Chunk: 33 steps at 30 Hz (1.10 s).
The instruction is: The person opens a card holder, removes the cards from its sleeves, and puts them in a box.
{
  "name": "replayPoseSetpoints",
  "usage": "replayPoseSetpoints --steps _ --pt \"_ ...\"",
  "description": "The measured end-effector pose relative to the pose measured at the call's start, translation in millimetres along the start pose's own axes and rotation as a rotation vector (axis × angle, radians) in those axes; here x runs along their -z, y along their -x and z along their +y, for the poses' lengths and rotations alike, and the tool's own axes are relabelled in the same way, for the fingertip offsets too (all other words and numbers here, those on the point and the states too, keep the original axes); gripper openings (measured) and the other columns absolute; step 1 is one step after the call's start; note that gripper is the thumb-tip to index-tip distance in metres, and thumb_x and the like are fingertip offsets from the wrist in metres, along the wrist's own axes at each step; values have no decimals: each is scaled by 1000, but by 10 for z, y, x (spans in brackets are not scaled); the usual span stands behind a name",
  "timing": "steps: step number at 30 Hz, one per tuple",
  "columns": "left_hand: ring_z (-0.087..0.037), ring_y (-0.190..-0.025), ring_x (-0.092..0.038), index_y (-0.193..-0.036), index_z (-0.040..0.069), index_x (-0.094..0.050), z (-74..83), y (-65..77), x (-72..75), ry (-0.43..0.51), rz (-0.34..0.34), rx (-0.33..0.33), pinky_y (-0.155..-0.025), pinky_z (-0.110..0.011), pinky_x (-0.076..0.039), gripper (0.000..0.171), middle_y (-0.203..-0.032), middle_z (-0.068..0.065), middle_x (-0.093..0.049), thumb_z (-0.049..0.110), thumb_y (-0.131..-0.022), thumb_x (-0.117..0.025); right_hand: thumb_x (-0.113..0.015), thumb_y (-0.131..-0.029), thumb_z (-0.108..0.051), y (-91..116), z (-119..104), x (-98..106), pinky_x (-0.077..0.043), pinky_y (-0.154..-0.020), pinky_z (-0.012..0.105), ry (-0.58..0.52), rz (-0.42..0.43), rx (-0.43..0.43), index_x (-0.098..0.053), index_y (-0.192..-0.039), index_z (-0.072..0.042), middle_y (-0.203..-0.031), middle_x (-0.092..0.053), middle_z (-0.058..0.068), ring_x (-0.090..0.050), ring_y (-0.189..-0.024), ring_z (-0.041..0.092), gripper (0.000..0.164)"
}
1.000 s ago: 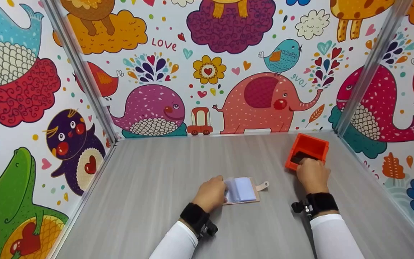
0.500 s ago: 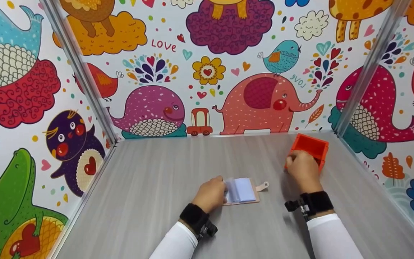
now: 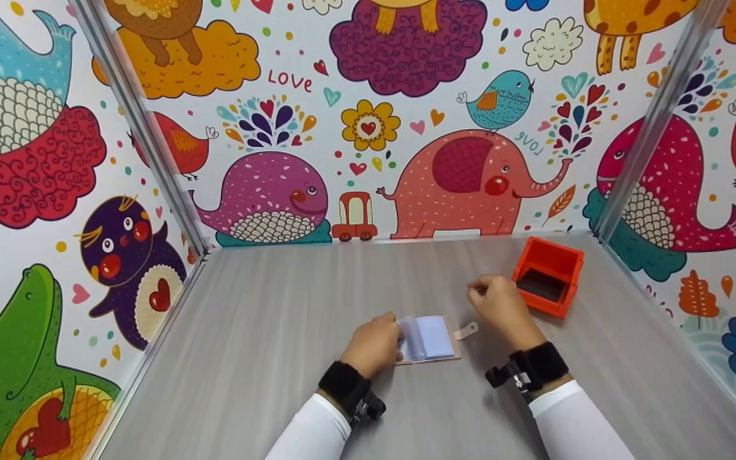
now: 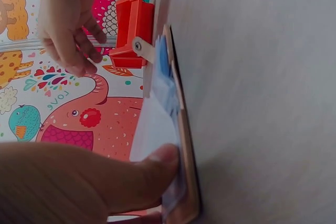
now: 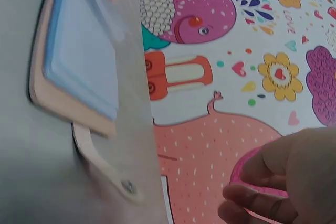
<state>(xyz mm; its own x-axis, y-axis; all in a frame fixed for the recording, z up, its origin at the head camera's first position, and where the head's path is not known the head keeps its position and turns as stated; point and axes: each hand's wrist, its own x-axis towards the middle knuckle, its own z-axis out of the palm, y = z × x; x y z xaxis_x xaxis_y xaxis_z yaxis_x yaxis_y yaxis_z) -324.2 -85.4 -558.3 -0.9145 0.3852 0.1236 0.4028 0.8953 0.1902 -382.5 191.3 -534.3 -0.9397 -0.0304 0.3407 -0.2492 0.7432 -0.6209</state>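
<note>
A small card holder (image 3: 438,337) with clear plastic sleeves and a tan cover lies unfolded on the table. My left hand (image 3: 373,343) grips its left side, the thumb (image 4: 164,156) pressing on the sleeves in the left wrist view. A pale snap strap (image 5: 107,163) sticks out from its right edge. My right hand (image 3: 502,310) is raised between the card holder and an orange bin (image 3: 563,308). Its fingers (image 5: 262,203) are loosely bent, and nothing shows between them and the thumb. Something flat and dark (image 3: 542,285) lies in the bin.
The grey wood-grain table (image 3: 266,306) is enclosed by printed panels (image 3: 355,172) at the back and both sides. Metal posts (image 3: 144,128) stand at the corners. The bin is near the back right corner.
My right hand has come out of the orange bin and moved left toward the card holder, uncovering the dark thing inside. The left hand has stayed in place on the card holder.
</note>
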Motion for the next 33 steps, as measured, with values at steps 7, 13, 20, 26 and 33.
replayPoseSetpoints --steps 7,13,20,26,33 --pt "-23 -86 -70 -85 15 -78 -6 -3 2 -3 6 -6 -77 -40 -61 21 -99 -3 -67 19 -81 -99 -75 -97 -5 112 -233 -259 -65 -95 54 -110 -136 6 -86 -105 -1 -101 -85 14 -77 -96 30 14" --pt "-24 -85 -69 -87 15 -78 -9 -2 15 8 1 -6 -77 -41 -61 22 -99 -3 -67 19 -83 -98 -78 -99 -6 196 -285 -418 -66 -96 54 -99 -300 46 -85 -113 1 -107 -85 13 -80 -103 30 17" --pt "-22 -84 -68 -88 14 -78 -7 6 26 13 10 -7 -77 -41 -60 22 -99 -3 -66 19 -82 -99 -82 -99 -7 261 -243 -555 -67 -95 52 -35 -382 130 -84 -111 -1 -105 -84 11 -78 -98 24 13" --pt "-21 -89 -69 -94 12 -83 -8 11 26 10 15 -11 -80 -40 -62 22 -105 -3 -68 19 -82 -100 -83 -95 -4 274 -201 -599 -65 -87 46 -19 -323 186 -83 -102 0 -96 -83 9 -74 -89 20 9" --pt "-16 -79 -63 -84 14 -76 -44 -11 15 52 4 -2 -73 -38 -57 23 -94 1 -71 17 -81 -98 -83 -91 -3 282 -183 -614 -62 -80 40 -10 -296 200 -82 -97 1 -90 -81 8 -70 -83 17 7"
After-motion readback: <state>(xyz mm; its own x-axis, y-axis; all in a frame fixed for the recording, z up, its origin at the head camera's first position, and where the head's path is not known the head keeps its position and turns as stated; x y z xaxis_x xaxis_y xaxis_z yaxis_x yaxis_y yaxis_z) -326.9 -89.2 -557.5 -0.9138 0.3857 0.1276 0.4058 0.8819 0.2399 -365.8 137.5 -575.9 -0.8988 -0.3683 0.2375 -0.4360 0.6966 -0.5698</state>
